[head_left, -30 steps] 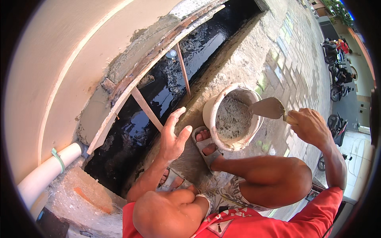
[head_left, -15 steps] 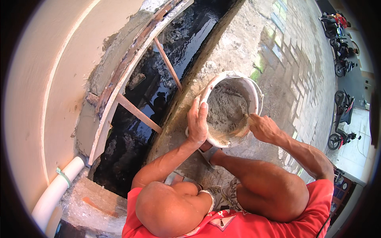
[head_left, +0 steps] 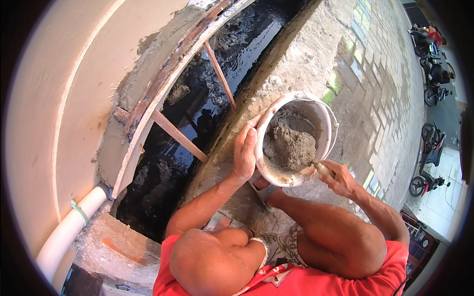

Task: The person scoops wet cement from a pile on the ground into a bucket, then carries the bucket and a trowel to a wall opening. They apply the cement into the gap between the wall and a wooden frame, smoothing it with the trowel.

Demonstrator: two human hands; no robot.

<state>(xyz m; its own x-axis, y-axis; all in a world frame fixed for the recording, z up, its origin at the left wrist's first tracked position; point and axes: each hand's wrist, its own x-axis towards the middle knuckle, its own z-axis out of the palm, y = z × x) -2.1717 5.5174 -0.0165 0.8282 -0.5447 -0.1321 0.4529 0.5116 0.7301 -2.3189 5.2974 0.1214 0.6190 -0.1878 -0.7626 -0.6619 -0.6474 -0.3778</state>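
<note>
A white bucket (head_left: pixel 323 129) with a thin wire handle stands tilted on the rough concrete in front of me. Grey wet mortar (head_left: pixel 290 140) fills its lower part, heaped in a lump near the middle. My left hand (head_left: pixel 245 154) clasps the bucket's left side, thumb near the rim and fingers around the outside. In my right hand (head_left: pixel 340 180), closed at the bucket's lower right rim, is the handle of a trowel (head_left: pixel 323 169). Its blade is hidden by the mortar. My bent knees and sandalled foot are just below the bucket.
Left of the concrete ledge (head_left: pixel 276 74) runs a channel of dark water (head_left: pixel 163 182). Wooden struts (head_left: pixel 180 136) cross it to a long board (head_left: pixel 158 93) along the wall. A white pipe (head_left: pixel 74 237) lies lower left. Motorcycles (head_left: pixel 428 158) stand far right beyond paving.
The mortar has been lifted into a heap in the bucket. My right hand has shifted right and down, showing more of the trowel handle. The view has moved slightly.
</note>
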